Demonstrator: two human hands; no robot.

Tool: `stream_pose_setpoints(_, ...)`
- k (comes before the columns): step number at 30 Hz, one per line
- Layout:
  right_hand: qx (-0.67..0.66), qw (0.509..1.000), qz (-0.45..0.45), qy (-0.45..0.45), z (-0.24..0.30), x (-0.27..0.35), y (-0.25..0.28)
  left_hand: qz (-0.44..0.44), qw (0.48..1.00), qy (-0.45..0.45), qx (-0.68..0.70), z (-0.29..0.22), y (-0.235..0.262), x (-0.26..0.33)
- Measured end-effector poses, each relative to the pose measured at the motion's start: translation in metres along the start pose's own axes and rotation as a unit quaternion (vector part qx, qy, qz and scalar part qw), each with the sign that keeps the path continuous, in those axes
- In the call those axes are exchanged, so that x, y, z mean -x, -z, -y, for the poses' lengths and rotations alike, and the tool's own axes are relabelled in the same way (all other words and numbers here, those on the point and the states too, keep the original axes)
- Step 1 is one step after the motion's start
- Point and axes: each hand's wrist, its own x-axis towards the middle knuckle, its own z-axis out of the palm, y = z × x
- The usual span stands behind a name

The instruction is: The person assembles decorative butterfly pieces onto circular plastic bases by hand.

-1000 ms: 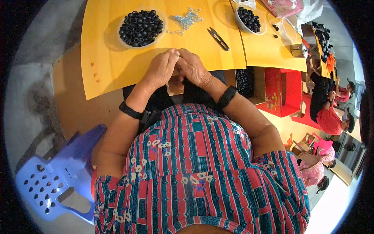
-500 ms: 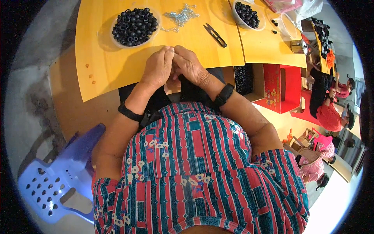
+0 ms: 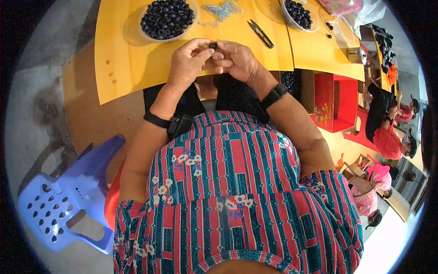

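Close to the table's front edge, my left hand (image 3: 186,65) pinches a small black round piece (image 3: 213,45) between thumb and forefinger. My right hand (image 3: 238,60) meets it from the other side, its fingertips closed on the same piece. The right hand's remaining fingers are curled, and whatever they may cover is hidden. Beyond my left hand stands a clear round bowl (image 3: 195,22) heaped with black hollow beads (image 3: 166,18). To the bowl's right lie a tangle of thin silvery chain (image 3: 223,10) and black thread snips (image 3: 261,34).
A second bowl of black beads (image 3: 297,14) and a metal can (image 3: 356,55) are on the table's right part. Below the tabletop sits a red box (image 3: 323,102). A blue plastic chair (image 3: 68,210) is at my left. Other people (image 3: 388,137) sit far right.
My hands were cupped together and have drawn apart at the palms, moving slightly away from me. The black piece now shows between the fingertips. The whole view has shifted a little.
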Motion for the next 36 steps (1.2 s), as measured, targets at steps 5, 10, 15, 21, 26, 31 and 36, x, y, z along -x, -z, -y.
stream_pose_setpoints(5,-0.033,0.998,0.05,-0.025,0.0,-0.003,0.009,-0.013,1.0,-0.007,0.021,0.008,0.0,-0.002)
stream_pose_setpoints(10,-0.019,0.998,0.06,-0.027,-0.001,-0.004,0.01,-0.028,0.999,-0.01,0.014,0.008,-0.002,-0.002)
stream_pose_setpoints(15,-0.02,0.996,0.07,-0.045,0.001,-0.005,0.011,-0.04,0.999,-0.035,-0.013,0.01,-0.001,-0.003)
stream_pose_setpoints(21,0.06,0.997,0.033,-0.045,0.002,-0.005,0.008,-0.006,1.0,-0.01,0.005,0.002,0.003,0.002)
stream_pose_setpoints(26,0.11,0.991,-0.057,0.043,-0.009,-0.002,-0.002,-0.004,1.0,-0.005,0.019,0.007,0.004,0.001)
stream_pose_setpoints(31,0.144,0.969,-0.165,0.117,-0.012,0.0,-0.014,0.003,1.0,0.006,0.008,0.002,0.003,0.002)
stream_pose_setpoints(36,0.213,0.948,-0.164,0.173,-0.014,-0.002,-0.008,0.014,1.0,0.002,0.021,0.003,0.004,0.002)
